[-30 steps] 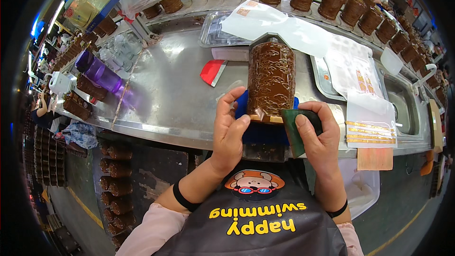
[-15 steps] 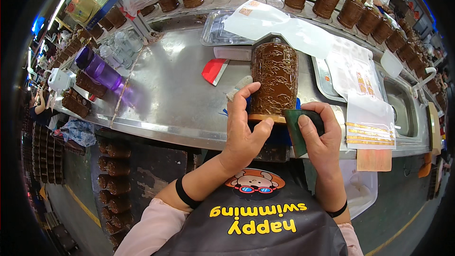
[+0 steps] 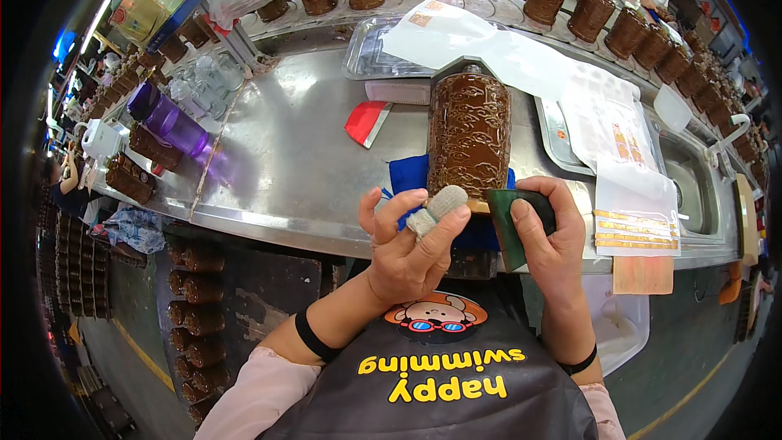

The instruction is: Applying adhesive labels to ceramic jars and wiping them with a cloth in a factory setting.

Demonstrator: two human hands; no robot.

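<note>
Brown bottle (image 3: 468,134)'s right by the steel surface (image 3: 281,151)'s front edge, roomy bare metal leftward, paper sheet (image 3: 623,187) over that edge rightward. Right hand (image 3: 558,232)'s pinching a green block (image 3: 507,232); left hand (image 3: 407,265)'s half-curled, can't tell if gripping anything.

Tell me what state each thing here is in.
Left hand: fingers bent
Right hand: closed on green pad
Green pad: held
Grey cloth: at left hand; worn or held unclear
Middle bottle: glossy, neck away from person
Blue cloth: partly hidden
Red piece: lying loose
Purple bottle: capped
White sheet: spread, overlapping tray
</note>
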